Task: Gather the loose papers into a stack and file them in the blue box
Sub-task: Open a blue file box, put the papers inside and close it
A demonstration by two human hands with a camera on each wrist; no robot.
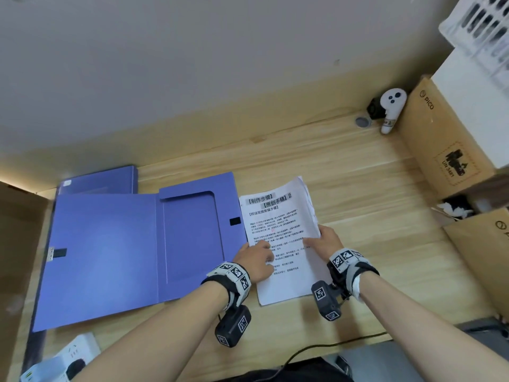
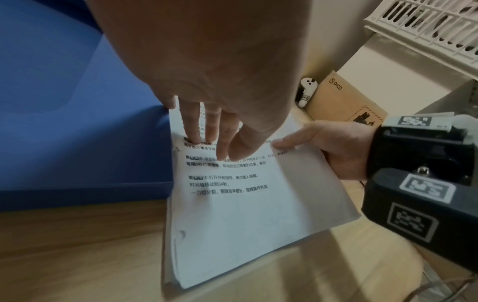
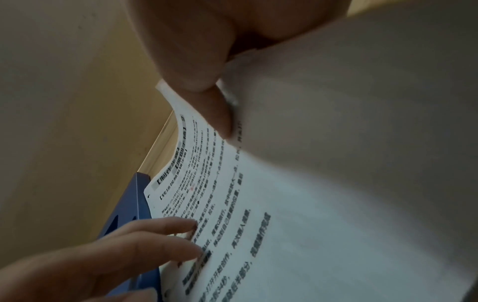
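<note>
Where the pale wooden desk (image 1: 358,172) meets a plain off-white wall (image 1: 192,64) at its far edge, a stack of printed papers (image 1: 278,216) lies just right of the blue box (image 1: 132,244), which is spread open and flat, its right flap touching or nearly touching the stack's left edge. The left hand (image 1: 257,261) rests on the stack's left side with fingers laid out nearly straight on the top sheet. The right hand (image 1: 325,238) grips the stack's right edge, thumb on top and fingers curled beneath, lifting that side slightly. At the far right stand brown cardboard boxes (image 1: 440,139), a white controller (image 1: 391,108) leaning beside them, and a white slatted crate (image 1: 484,26) above. A white power strip (image 1: 68,351) sits at the near left.
</note>
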